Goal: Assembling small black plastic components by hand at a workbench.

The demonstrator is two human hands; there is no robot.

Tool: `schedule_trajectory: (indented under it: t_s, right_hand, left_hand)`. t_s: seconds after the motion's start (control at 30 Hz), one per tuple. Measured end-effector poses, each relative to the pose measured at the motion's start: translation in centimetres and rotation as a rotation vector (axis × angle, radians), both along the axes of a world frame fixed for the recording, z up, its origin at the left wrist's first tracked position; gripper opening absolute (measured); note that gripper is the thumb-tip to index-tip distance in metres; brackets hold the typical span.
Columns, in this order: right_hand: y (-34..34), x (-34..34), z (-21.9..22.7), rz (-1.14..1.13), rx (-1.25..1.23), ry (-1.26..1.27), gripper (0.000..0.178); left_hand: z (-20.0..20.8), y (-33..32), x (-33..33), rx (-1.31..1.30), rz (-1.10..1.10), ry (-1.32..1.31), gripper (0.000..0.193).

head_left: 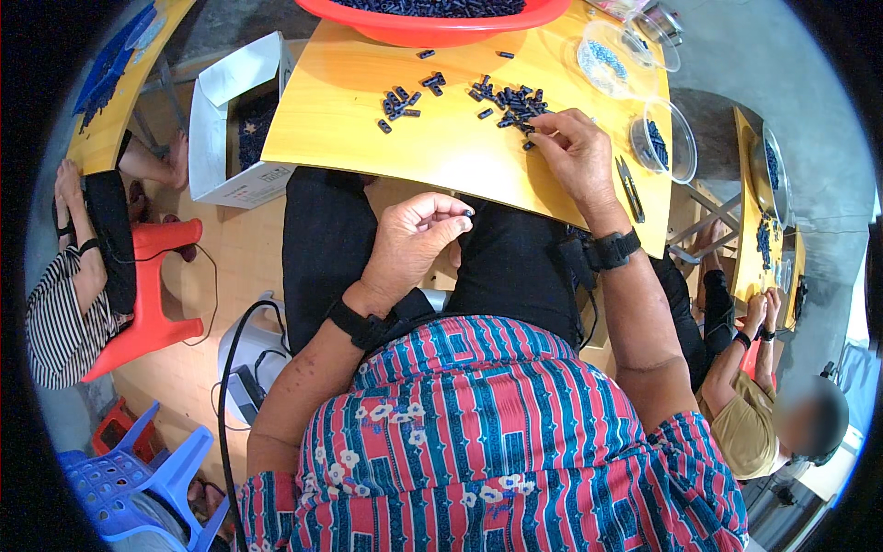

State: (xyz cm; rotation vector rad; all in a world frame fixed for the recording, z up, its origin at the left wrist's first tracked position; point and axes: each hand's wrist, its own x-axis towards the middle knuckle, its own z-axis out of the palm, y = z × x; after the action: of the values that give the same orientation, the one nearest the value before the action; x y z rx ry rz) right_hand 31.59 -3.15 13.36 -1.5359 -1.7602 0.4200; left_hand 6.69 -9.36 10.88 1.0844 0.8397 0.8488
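Head view; hands [418, 241] [579, 158] at dark parts [521, 103]

"What sits at the table's [322, 115] far edge?"
"A basin [432, 35] with parts [441, 7] in it."
"And before it?"
"Two groups of loose pieces: a cluster [410, 113] on the left, a heap [515, 106] to its right. The right hand [572, 155] is at the heap's near side, the left hand [416, 237] before the near edge."
"The right side?"
"One tub [644, 85] near the far right corner, another tub [636, 138] nearer along the right edge, then a hand tool [630, 189] toward the near right corner."
"Beyond the left edge?"
"A carton [221, 189]."
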Motion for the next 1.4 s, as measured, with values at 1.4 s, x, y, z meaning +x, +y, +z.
schedule_trajectory:
  t_s: [1.4]
  right_hand:
    - [-8.9,-9.6,-0.6,0.355,-0.513,0.854,0.017]
  left_hand:
    - [-1.1,-2.5,-4.5,0.135,0.070,0.040,0.016]
